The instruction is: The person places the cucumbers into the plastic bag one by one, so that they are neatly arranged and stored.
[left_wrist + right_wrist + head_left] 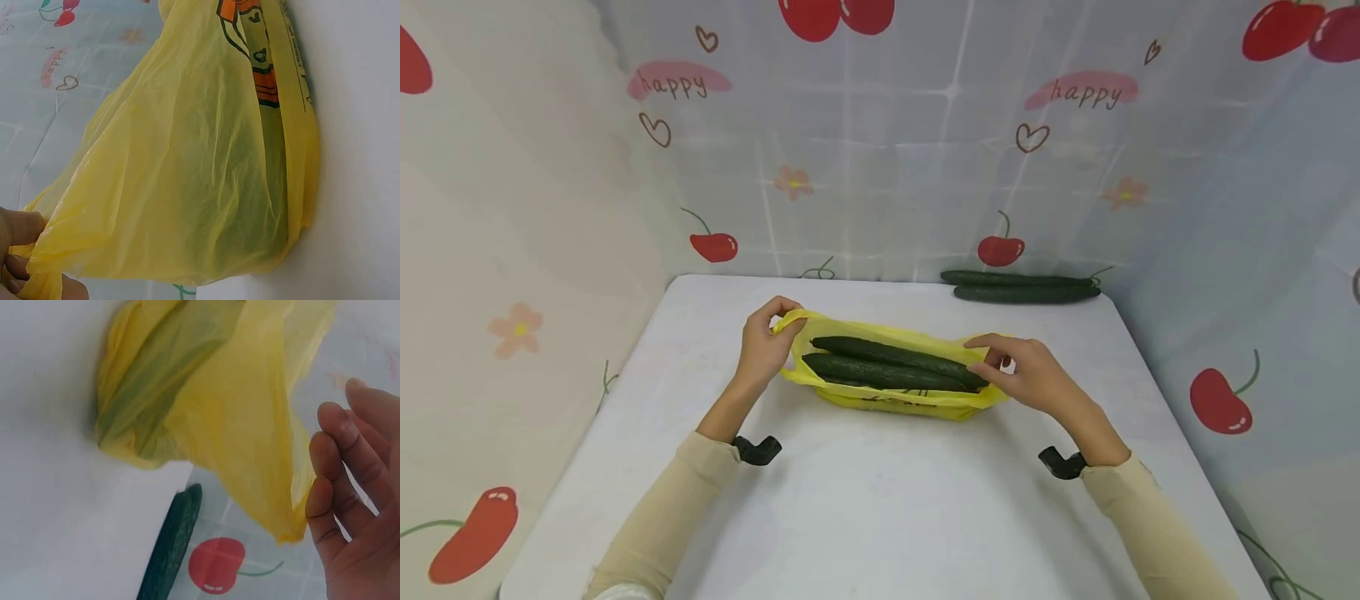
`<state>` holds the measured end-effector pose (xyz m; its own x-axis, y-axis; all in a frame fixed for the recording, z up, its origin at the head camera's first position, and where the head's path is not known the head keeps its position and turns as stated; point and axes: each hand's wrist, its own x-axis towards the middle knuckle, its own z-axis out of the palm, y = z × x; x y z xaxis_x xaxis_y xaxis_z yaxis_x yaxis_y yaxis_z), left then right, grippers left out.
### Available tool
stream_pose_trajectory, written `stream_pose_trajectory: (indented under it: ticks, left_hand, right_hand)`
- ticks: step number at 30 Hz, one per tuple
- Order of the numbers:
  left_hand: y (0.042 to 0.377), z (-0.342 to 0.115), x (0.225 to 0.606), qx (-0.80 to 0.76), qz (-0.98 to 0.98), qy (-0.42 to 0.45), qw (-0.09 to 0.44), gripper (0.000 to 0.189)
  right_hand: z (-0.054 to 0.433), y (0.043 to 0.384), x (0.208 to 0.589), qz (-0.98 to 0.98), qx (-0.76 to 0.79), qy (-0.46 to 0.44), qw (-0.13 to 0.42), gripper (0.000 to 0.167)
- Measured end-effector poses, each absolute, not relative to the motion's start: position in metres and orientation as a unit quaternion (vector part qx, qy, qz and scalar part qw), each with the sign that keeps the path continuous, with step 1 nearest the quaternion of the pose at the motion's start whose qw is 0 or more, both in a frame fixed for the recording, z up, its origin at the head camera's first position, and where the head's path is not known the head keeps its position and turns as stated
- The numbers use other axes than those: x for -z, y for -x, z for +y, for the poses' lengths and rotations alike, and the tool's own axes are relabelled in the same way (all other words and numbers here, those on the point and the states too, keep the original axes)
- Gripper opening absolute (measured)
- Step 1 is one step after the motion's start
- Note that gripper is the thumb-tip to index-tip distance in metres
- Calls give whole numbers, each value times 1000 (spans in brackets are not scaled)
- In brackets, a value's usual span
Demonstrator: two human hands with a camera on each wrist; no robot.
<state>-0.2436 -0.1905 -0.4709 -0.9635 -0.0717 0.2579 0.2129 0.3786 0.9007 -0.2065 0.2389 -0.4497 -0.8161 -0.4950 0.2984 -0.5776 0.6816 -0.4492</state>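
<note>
A yellow plastic bag (895,403) lies on the white table with its mouth spread wide. Inside it, dark green cucumbers (883,372) lie side by side; in the left wrist view their shape shows through the thin film. My left hand (763,343) pinches the bag's left end, the plastic bunched between thumb and fingers (24,226). At the opposite end my right hand (1033,372) hovers beside the rim, fingers loosely bent. In the right wrist view those fingertips (319,494) are right at the bag's edge, with no plastic gripped between them.
Two more cucumbers (1026,294) lie at the table's back right corner. Behind and on both sides of the white table (880,508) hang curtains (887,167) printed with cherries, hearts and flowers. A small black device (758,450) is strapped to each wrist.
</note>
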Motion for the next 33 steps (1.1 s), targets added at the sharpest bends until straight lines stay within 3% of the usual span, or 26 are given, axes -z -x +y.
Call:
stream_pose_trajectory:
  ticks: [9,18,24,30,33]
  left_hand:
    - [242,-192,471,553,-823,42,124,6]
    - [243,-191,470,560,-820,39,113,8]
    - [243,-188,469,562,-819,40,111,9]
    - [243,-190,471,565,-817,38,112,11]
    - [243,-191,473,563,-818,39,112,9]
  right_hand:
    - [265,243,452,-909,-298,-258,138,27]
    - [302,295,479,-934,-312,-145,96,27]
    - [333,322,493,-950,-285,-97,77,40]
    - [356,344,507,-966,-253,-43,30,65]
    - [361,349,516,-970,-239,-28,28,68]
